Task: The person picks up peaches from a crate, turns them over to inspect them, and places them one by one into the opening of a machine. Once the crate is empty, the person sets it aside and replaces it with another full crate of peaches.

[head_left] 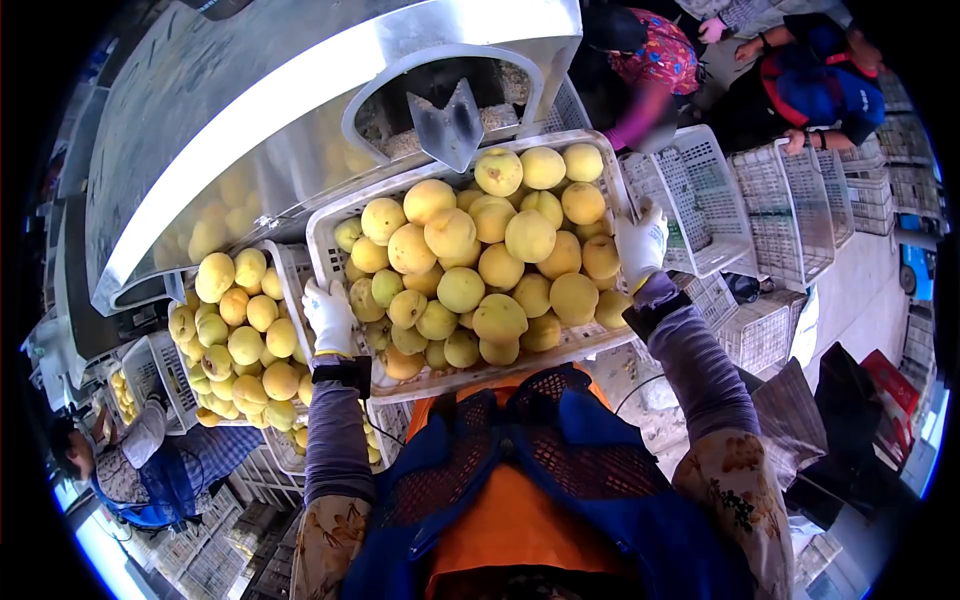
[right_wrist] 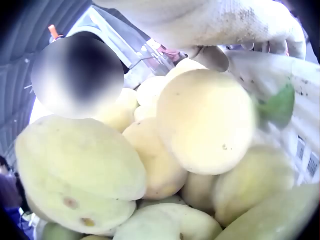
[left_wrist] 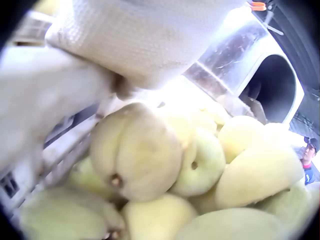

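Note:
A white plastic crate (head_left: pixel 318 238) heaped with yellow-green round fruit (head_left: pixel 461 290) sits in front of the wearer in the head view. My white-gloved left hand (head_left: pixel 329 316) grips its left side wall. On the opposite wall my gloved right hand (head_left: pixel 641 243) has its fingers curled over the rim. The left wrist view has the glove (left_wrist: pixel 135 40) over the crate's edge, beside the fruit (left_wrist: pixel 137 152). In the right wrist view, the glove (right_wrist: pixel 210 22) lies across the rim above the fruit (right_wrist: pixel 206 121), near a green leaf (right_wrist: pixel 281 106).
A metal machine (head_left: pixel 240 110) with a rounded opening stands beyond the crate. Another fruit-filled crate (head_left: pixel 290 262) is at the left. Empty crates (head_left: pixel 690 190) stand at the right, near two people (head_left: pixel 820 90). Someone else (head_left: pixel 150 450) is at the lower left.

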Motion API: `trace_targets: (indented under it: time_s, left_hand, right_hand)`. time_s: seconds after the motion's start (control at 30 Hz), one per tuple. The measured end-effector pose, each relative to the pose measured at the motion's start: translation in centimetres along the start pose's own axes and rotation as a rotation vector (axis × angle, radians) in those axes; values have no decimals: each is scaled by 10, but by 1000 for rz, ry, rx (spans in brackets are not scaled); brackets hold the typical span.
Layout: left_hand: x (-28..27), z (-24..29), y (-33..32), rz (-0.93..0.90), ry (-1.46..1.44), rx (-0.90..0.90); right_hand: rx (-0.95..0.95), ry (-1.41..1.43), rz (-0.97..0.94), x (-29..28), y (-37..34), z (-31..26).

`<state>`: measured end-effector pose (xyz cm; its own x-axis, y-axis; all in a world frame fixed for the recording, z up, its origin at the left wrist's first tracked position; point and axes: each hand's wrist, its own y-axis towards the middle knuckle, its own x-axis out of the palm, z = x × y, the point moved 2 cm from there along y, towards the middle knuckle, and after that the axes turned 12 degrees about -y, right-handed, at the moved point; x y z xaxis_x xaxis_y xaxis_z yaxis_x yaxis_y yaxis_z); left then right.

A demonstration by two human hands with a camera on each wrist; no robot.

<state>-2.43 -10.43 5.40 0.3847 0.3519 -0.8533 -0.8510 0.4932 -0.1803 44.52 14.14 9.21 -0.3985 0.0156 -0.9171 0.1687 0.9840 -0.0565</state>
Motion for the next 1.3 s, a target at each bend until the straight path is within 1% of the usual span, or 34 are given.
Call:
trace_targets:
  time_s: [0.03, 0.07, 0.1, 0.13, 0.17, 0.2, 0.23, 0.27, 0.3, 0.37, 0.4, 0.43, 0.47, 0.5, 0.57, 0.63, 0.67, 0.7, 0.77, 0.8, 0.83, 0.87, 0.9, 0.93, 1.0, 1.03, 1.07, 1.1, 1.17, 1.2, 1.23, 1.3]
  left_hand:
    - [-11, 28, -19, 118, -4, 302]
    - [-28, 73, -53, 238, -7, 606]
    - [-39, 119, -96, 71, -55, 734]
    - [-34, 147, -131, -156, -147, 915]
    - [-32, 173, -164, -491, -52, 980]
    - [-12, 176, -183, -606, 94, 1125]
    - [11, 175, -195, -550, 308, 1201]
    - [28, 177, -194, -572, 375, 1167]
    - [32, 176, -189, -618, 318, 1163]
    - [33, 172, -177, -711, 198, 1157]
    - [4, 178, -177, -597, -89, 1094]
    - [-9, 171, -168, -574, -408, 904]
    - [-19, 172, -154, -818, -934, 553]
    - [-33, 171, -149, -1036, -1420, 121]
    - [-55, 206, -146, -1269, -1789, -136]
    - [-69, 214, -136, -1147, -1715, -67]
    - [-78, 223, -131, -1145, -1722, 15]
    - [-86, 230, -126, -1147, -1726, 88]
    - [-94, 233, -114, -1161, -1797, 47]
    - [-97, 238, -107, -1171, -1837, 31]
    - [-107, 243, -103, -1125, -1851, 6]
    - [-107, 243, -94, -1116, -1913, -28]
    - [-106, 241, -84, -1101, -1977, -68]
    - [-97, 233, -70, -1133, -1914, -25]
    - [-90, 215, -61, -1110, -1765, -109]
    - [-87, 208, -59, -1118, -1738, -122]
    - [-84, 200, -57, -1125, -1710, -135]
    - [-82, 192, -55, -1133, -1683, -147]
    - [-81, 186, -56, -1094, -1628, -123]
    - [-79, 183, -54, -1109, -1606, -46]
    - [-74, 181, -51, -1090, -1642, -102]
    - [-63, 184, -48, -1046, -1710, -208]
  right_hand:
    - [-189, -92, 195, -21, -14, -19]
    - [-286, 34, 84, -47, -26, -44]
    - [-380, 153, -41, -63, -43, -63]
    - [-425, 158, -92, -59, -58, -76]
    - [-478, 165, -133, -54, -67, -92]
    - [-538, 44, -207, -47, -70, -107]
    - [-593, -78, -281, -37, -74, -118]
    - [-611, -170, -327, -18, -73, -121]
    - [-586, -276, -434, -22, -70, -133]
    - [-602, -136, -432, -11, -63, -123]
    - [-614, 41, -422, -17, -64, -115]
    - [-631, 219, -402, -26, -65, -108]
    - [-582, 488, -552, -46, -72, -107]
    - [-592, 697, -600, -65, -84, -118]
    - [-676, 863, -656, -79, -109, -146]
    - [-885, 622, -259, -89, -126, -174]
    - [-781, 709, -176, -87, -129, -181]
    - [-637, 666, -105, -90, -136, -190]
    - [-560, 718, -172, -99, -138, -206]
    - [-602, 706, -91, -108, -134, -215]
    - [-647, 691, -9, -115, -127, -226]
    - [-695, 674, 74, -118, -118, -235]
    - [-676, 632, 112, -115, -107, -245]
    - [-654, 586, 117, -98, -92, -254]
    - [-592, 501, 85, -43, -63, -262]
    - [-598, 385, 102, -12, -51, -261]
    - [-599, 289, 184, 8, -42, -260]
    - [-598, 192, 261, 21, -36, -260]
    - [-592, 152, 293, 30, -20, -275]
    - [-586, 132, 304, 33, -14, -282]
    - [-535, 101, 163, 27, -3, -294]
    - [-547, -9, 255, 34, 10, -304]
